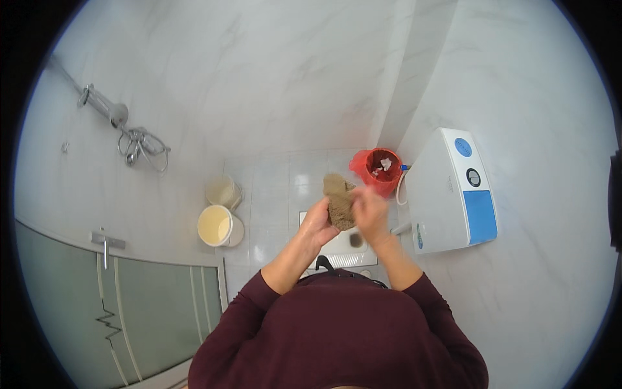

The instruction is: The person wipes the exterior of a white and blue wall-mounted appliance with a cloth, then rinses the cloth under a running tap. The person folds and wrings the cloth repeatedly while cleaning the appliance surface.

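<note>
A brown, textured cloth point(341, 209) is bunched up in front of me, over a white squat toilet point(335, 246) set in the floor. My left hand point(318, 222) holds the cloth from its left and lower side. At its right edge my right hand point(371, 214) grips the cloth; this hand is blurred and its fingertips are partly hidden. One part of the cloth sticks up above both hands and is blurred too.
Right of the cloth stands a bin with a red liner point(384, 171), holding crumpled paper. A white plastic cistern point(437, 194) hangs on the right wall. Two buckets point(235, 231) point(224, 191) stand at the left, near a glass door point(155, 296). A shower set point(141, 143) is on the left wall.
</note>
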### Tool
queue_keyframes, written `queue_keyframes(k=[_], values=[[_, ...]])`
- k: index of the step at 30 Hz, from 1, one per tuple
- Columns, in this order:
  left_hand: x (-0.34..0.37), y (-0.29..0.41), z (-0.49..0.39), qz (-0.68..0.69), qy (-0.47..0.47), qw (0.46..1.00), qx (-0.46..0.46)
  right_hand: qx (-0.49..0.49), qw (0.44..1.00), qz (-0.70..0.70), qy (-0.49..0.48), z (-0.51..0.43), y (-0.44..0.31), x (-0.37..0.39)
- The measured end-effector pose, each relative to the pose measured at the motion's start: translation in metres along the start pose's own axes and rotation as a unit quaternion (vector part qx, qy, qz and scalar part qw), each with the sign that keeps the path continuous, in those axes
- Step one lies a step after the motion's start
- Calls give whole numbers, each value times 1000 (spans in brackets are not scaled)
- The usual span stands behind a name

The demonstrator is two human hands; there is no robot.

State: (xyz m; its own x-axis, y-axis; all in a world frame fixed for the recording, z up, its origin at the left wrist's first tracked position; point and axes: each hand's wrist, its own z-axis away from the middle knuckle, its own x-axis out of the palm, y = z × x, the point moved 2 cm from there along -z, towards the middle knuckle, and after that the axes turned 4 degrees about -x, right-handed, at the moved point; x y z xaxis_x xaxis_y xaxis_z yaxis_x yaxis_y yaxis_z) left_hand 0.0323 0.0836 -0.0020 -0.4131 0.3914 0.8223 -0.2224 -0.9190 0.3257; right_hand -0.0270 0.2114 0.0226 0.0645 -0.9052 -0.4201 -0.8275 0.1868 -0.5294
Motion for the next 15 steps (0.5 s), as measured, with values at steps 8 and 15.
queue_keyframes(k=[8, 15], values=[[35, 6, 35, -243, 17, 959, 144, 539, 688, -484, -36, 47, 57, -8], [51, -2, 49, -424, -108, 887, 146, 570, 589, -557, -135, 40, 59, 3]])
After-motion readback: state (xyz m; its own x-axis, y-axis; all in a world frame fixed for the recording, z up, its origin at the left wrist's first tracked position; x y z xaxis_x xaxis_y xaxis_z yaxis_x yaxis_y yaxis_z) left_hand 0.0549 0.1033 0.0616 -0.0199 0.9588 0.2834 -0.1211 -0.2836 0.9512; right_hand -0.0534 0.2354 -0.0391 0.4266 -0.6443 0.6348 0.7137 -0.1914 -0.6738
